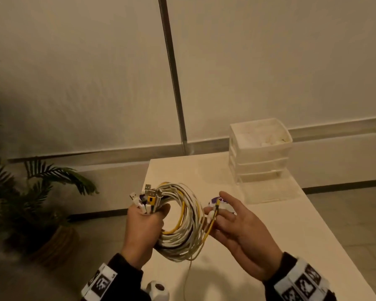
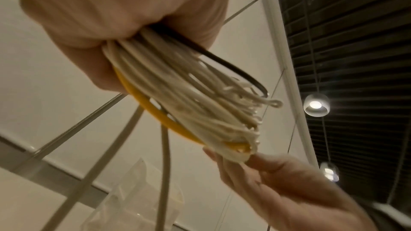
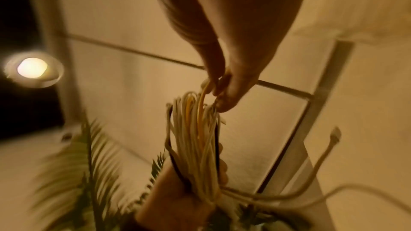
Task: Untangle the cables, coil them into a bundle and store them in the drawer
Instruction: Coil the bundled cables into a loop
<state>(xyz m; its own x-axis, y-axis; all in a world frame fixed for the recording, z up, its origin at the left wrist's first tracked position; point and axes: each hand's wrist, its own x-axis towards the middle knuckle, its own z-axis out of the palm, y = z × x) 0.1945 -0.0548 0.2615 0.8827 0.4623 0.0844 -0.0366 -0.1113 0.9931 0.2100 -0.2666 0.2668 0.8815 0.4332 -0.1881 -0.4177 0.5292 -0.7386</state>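
Observation:
A coil of white, yellow and dark cables [image 1: 182,222] hangs above the table's left edge. My left hand [image 1: 148,213] grips its left side in a fist, and several plugs [image 1: 149,196] stick up out of it. My right hand [image 1: 215,211] pinches yellow and white cable ends [image 1: 214,213] against the coil's right side, its other fingers fairly straight. The left wrist view looks along the coil [image 2: 189,97] to the right hand's fingertips [image 2: 255,161]. In the right wrist view my right hand [image 3: 218,94] nips the coil's [image 3: 195,138] top. One thin strand [image 1: 186,276] dangles below.
A white drawer unit [image 1: 261,153] stands at the table's far side, its clear bottom drawer [image 1: 267,190] pulled out towards me. A white and purple round object [image 1: 223,202] lies behind my right hand. A potted palm [image 1: 41,192] stands on the floor at the left. The white table [image 1: 291,235] stretches right.

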